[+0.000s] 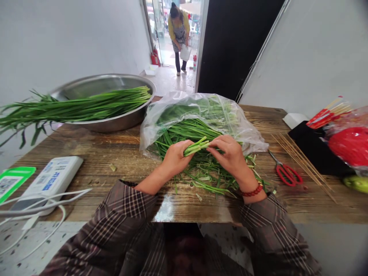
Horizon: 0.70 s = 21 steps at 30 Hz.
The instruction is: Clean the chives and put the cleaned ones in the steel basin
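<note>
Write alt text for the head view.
A person's left hand grips green stalks while the right hand pinches their pale ends over a wooden table. Behind is a plastic bag of greens; a metal basin stands left, scissors right.

The wooden table is showing glossy patches; the metal basin is gleaming; the wrinkled plastic bag is shining; the stalks are looking smooth; the blurred box is perhaps looking matt.
</note>
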Available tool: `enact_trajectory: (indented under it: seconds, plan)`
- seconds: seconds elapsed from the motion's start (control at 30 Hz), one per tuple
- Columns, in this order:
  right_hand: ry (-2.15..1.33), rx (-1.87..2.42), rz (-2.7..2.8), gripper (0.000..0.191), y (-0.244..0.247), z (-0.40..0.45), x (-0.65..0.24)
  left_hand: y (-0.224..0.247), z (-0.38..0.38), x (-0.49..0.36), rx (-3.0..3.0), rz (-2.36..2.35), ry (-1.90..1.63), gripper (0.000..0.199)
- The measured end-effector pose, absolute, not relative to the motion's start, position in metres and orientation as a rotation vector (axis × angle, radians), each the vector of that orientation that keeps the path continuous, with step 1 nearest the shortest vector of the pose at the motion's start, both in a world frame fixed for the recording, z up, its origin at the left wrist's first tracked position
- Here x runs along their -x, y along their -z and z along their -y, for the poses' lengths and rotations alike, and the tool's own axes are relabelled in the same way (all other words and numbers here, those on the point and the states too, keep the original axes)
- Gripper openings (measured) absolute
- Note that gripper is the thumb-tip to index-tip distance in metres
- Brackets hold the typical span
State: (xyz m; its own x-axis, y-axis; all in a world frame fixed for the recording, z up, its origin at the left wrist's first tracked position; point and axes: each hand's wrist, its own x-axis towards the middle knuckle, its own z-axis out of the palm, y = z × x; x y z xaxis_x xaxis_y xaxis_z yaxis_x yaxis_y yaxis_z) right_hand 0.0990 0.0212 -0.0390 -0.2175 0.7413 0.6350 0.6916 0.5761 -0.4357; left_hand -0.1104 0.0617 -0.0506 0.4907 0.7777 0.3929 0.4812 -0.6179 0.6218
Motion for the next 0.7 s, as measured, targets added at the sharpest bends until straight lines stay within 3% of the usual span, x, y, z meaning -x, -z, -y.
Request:
enact_trajectory:
  seconds: [0.3,0.5,0.6,0.7]
  plan:
    - [-0.809,1.086,1.263,0.014,0.055,-0.025,-0.073,0.05,-0.059,0.11,-2.319,-1.036,-0.98,0.015]
    - [-0.897,0.992,0.882,0.022,0.051,-0.031,-0.09,0.056,-0.063,0.111,-2.337,-1.075,-1.0,0.014]
    - [-0.856,0.992,0.958,0.027,0.041,-0.026,-0.102,0.056,-0.064,0.112,-2.344,-1.08,-1.006,0.017]
    - [-0.835,1.072,1.452,0.036,0.031,-0.019,-0.107,0.054,-0.064,0.112,-2.339,-1.089,-1.032,0.018]
